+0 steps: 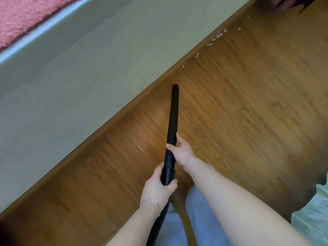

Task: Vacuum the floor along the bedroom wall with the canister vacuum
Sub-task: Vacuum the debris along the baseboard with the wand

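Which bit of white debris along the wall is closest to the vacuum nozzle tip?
The tiny white fleck just beyond the black nozzle tip; the other crumbs lie farther along.

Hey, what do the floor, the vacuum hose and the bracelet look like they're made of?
Floor: wood or wood-look laminate, satin; grain and plank seams show. Hose: black plastic, likely; ribbed where the hands grip, smooth towards the tip. Bracelet: thin silvery chain, probably metal; too small to be sure.
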A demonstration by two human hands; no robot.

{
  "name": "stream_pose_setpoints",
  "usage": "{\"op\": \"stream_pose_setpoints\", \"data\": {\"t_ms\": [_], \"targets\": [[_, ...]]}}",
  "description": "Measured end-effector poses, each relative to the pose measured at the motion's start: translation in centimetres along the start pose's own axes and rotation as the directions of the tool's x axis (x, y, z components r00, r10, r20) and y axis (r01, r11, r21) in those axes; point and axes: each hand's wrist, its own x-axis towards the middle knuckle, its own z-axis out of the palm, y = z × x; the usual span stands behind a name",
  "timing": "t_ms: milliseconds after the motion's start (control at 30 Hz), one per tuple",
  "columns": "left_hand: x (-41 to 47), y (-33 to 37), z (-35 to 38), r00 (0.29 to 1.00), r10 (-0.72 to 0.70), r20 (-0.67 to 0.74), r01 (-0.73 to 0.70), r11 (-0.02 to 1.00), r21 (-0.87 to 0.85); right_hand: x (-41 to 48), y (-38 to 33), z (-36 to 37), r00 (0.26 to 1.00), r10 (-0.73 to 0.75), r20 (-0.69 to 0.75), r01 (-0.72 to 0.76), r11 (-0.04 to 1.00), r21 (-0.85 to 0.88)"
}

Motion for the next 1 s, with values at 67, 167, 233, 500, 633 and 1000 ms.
{"op": "stream_pose_setpoints", "data": {"t_ms": [67, 167, 233, 500, 633, 1000], "targets": [[0.7, 0.7, 0.1, 1.0, 0.011, -0.003, -0.011, 1.0, -0.001, 0.6, -0.4, -0.5, 1.0, -0.003, -0.002, 0.003, 1.0, 0.014], [1.5, 1.9, 0.6, 1.0, 0.008, -0.005, -0.008, 1.0, -0.024, 1.5, -0.9, -1.6, 1.0, -0.01, 0.003, 0.01, 1.0, 0.012], [2.0, 2.6, 1.2, 1.0, 0.003, -0.013, -0.003, 0.999, -0.046, 2.2, -1.2, -2.3, 1.0, -0.02, 0.007, 0.02, 1.0, 0.01], [4.5, 4.9, 2.3, 0.996, -0.027, -0.089, 0.018, 0.995, -0.098, 4.9, -2.9, -4.1, 0.998, -0.06, 0.01, 0.06, 0.998, 0.001], [5.2, 5.2, 2.3, 0.991, -0.042, -0.125, 0.03, 0.995, -0.1, 5.2, -3.6, -4.1, 0.994, -0.102, 0.04, 0.103, 0.994, -0.021], [7.8, 10.8, 6.8, 0.995, 0.012, -0.094, -0.025, 0.99, -0.136, 7.7, -5.8, -11.3, 0.996, -0.087, 0.022, 0.088, 0.993, -0.081]]}}
